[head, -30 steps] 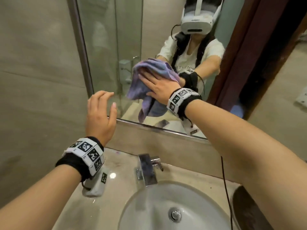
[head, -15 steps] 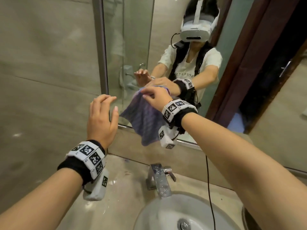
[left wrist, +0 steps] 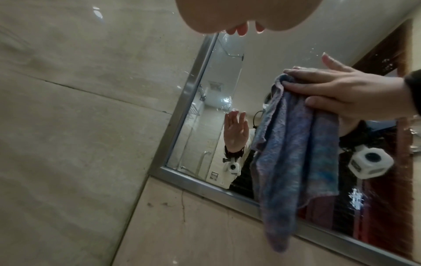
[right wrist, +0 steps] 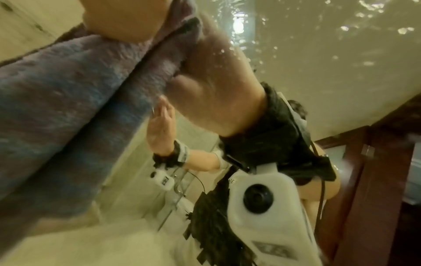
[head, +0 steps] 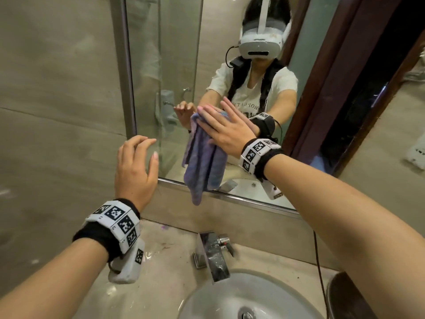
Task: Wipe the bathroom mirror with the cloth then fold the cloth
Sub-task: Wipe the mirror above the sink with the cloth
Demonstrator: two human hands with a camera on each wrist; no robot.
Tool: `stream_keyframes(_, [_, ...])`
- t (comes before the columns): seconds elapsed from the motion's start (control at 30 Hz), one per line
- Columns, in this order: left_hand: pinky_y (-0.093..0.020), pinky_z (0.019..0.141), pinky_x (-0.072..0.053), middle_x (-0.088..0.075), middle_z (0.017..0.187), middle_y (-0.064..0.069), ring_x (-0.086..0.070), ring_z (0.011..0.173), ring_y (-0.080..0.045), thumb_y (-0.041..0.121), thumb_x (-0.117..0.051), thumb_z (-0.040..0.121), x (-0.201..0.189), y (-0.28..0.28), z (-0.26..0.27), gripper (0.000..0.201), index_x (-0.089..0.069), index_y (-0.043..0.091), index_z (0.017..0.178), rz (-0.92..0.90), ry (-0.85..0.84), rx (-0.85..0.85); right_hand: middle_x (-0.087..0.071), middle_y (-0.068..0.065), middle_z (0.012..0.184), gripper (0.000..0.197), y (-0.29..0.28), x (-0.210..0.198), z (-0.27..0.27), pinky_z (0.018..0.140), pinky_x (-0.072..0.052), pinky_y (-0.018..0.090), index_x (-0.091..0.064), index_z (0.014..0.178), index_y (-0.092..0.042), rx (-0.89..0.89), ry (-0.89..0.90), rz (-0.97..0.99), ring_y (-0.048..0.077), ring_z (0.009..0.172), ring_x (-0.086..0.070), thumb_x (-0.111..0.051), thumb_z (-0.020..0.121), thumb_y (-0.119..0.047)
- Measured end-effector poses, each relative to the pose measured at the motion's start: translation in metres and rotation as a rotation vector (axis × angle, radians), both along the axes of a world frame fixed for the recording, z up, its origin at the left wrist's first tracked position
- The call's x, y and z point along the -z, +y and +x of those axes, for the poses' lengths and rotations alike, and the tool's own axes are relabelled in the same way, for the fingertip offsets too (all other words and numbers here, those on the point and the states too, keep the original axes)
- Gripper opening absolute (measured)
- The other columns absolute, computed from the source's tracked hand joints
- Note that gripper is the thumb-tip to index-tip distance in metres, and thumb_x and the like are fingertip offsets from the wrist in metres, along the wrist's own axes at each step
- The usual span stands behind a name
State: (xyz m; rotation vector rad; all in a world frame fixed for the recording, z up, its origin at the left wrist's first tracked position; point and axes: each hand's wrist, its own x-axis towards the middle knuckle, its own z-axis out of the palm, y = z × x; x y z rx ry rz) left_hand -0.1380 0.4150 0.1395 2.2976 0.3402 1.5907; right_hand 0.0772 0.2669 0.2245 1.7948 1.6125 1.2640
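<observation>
Head view: cloth point(head: 203, 157), blue-purple and bunched, is pinned flat against the mirror point(head: 165, 72) near its lower edge, top part under the right hand point(head: 226, 131), rest hanging down past the metal frame point(head: 230, 199) toward the wall strip below. Right hand has fingers straight and spread, palm pressing the cloth to the glass — not curled round it, thumb lying along the cloth's side. Left wrist view shows the same: cloth point(left wrist: 293, 153) draped in folds, its tail crossing the frame point(left wrist: 205, 185), right hand point(left wrist: 355, 97) flat on its top, water spots on the mirror point(left wrist: 218, 100) around it. Right wrist view is close and blurry — cloth point(right wrist: 75, 100) fills the left side, the heel of the right hand point(right wrist: 123, 19) on top of it, hand's reflection meeting it in the glass. Left hand point(head: 135, 171) is raised in front of the mirror's lower left corner, just beside the cloth but apart from it, fingers loosely bent and spread, holding nothing; whether the fingertips touch the glass I cannot tell. Both wrists carry marker bands and white camera units. Below: faucet point(head: 212, 254) on a stone counter point(head: 161, 268), sink point(head: 248, 293) in front of it. Beige tile wall point(head: 57, 111) left of the mirror, dark wood door frame point(head: 340, 93) to the right.
</observation>
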Motion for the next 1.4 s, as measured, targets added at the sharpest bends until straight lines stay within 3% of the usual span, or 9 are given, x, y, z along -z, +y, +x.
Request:
stream_keyframes(0.17, [-0.035, 0.098, -0.033, -0.051, 0.116, -0.019, -0.045, 0.107, -0.031, 0.02, -0.042, 0.091, -0.005, -0.014, 0.018, 0.034, -0.057, 0.002, 0.115, 0.013, -0.001, 0.048, -0.023, 0.011, 0.155, 0.063, -0.026, 0.004, 0.013, 0.114, 0.004, 0.048, -0.015, 0.148, -0.011, 0.111, 0.057, 0.121, 0.027, 0.145, -0.011, -0.019, 0.098, -0.049])
stream_keyframes(0.27, [-0.035, 0.098, -0.032, -0.052, 0.115, -0.02, -0.046, 0.107, -0.032, 0.019, -0.043, 0.091, -0.012, -0.021, 0.029, 0.033, -0.057, 0.001, 0.115, 0.028, -0.019, 0.059, -0.023, 0.012, 0.155, 0.062, -0.052, -0.014, 0.009, 0.114, -0.006, 0.051, -0.018, 0.148, -0.013, 0.267, 0.036, 0.398, 0.027, 0.144, -0.018, -0.024, 0.098, -0.049])
stream_keyframes(0.47, [-0.033, 0.097, -0.031, -0.053, 0.114, -0.021, -0.044, 0.106, -0.029, 0.017, -0.044, 0.091, -0.023, -0.042, 0.043, 0.032, -0.057, 0.0, 0.114, 0.039, -0.049, 0.09, -0.009, 0.022, 0.155, 0.066, -0.096, -0.02, 0.006, 0.115, 0.0, 0.051, -0.006, 0.149, -0.008, 0.48, 0.253, 0.841, 0.034, 0.145, -0.008, -0.028, 0.096, -0.04])
stream_keyframes(0.6, [-0.032, 0.097, -0.033, -0.052, 0.117, -0.017, -0.043, 0.108, -0.027, 0.022, -0.042, 0.091, -0.029, -0.049, 0.044, 0.035, -0.057, 0.003, 0.116, -0.004, -0.045, 0.103, -0.024, 0.026, 0.151, 0.06, -0.094, 0.005, 0.007, 0.114, 0.006, 0.048, -0.02, 0.146, -0.002, 0.395, 0.182, 0.667, 0.039, 0.14, -0.023, -0.037, 0.094, -0.027])
stream_keyframes(0.73, [-0.029, 0.096, -0.032, -0.052, 0.117, -0.017, -0.041, 0.108, -0.024, 0.021, -0.042, 0.091, -0.031, -0.048, 0.043, 0.034, -0.057, 0.003, 0.116, 0.003, -0.06, 0.1, -0.03, 0.027, 0.148, 0.057, -0.066, 0.004, -0.004, 0.115, -0.012, 0.051, -0.029, 0.142, 0.002, 0.298, 0.151, 0.56, 0.039, 0.138, -0.028, -0.038, 0.088, -0.011])
stream_keyframes(0.9, [-0.028, 0.098, -0.03, -0.052, 0.117, -0.021, -0.042, 0.109, -0.027, 0.019, -0.043, 0.091, -0.035, -0.039, 0.039, 0.034, -0.056, 0.001, 0.117, 0.017, -0.096, 0.081, -0.014, 0.028, 0.152, 0.067, -0.011, -0.024, -0.03, 0.117, 0.001, 0.043, -0.021, 0.145, 0.002, 0.313, 0.369, 0.63, 0.038, 0.143, -0.011, -0.027, 0.085, -0.027])
stream_keyframes(1.07, [-0.029, 0.098, -0.031, -0.051, 0.117, -0.021, -0.045, 0.109, -0.031, 0.019, -0.043, 0.091, -0.038, -0.024, 0.028, 0.033, -0.056, 0.001, 0.116, 0.04, -0.091, 0.046, -0.002, 0.025, 0.155, 0.083, 0.042, -0.03, -0.049, 0.117, 0.005, 0.046, -0.008, 0.148, 0.0, 0.436, 0.506, 0.82, 0.037, 0.145, 0.001, -0.024, 0.092, -0.059])
stream_keyframes(1.23, [-0.03, 0.098, -0.032, -0.051, 0.117, -0.022, -0.044, 0.108, -0.03, 0.016, -0.045, 0.09, -0.039, -0.004, 0.018, 0.031, -0.056, 0.001, 0.115, 0.046, -0.078, -0.002, 0.001, 0.017, 0.157, 0.073, 0.056, -0.033, -0.045, 0.113, 0.012, 0.046, 0.001, 0.149, -0.005, 0.386, 0.404, 0.565, 0.031, 0.146, 0.002, -0.026, 0.097, -0.049])
stream_keyframes(1.4, [-0.03, 0.098, -0.032, -0.051, 0.118, -0.02, -0.043, 0.109, -0.027, 0.019, -0.044, 0.091, -0.045, -0.02, 0.036, 0.032, -0.056, 0.003, 0.116, 0.034, -0.076, 0.042, -0.014, 0.015, 0.156, 0.065, 0.009, -0.039, -0.018, 0.114, 0.0, 0.048, -0.013, 0.149, -0.009, 0.387, 0.271, 0.569, 0.029, 0.145, -0.013, -0.021, 0.097, -0.047])
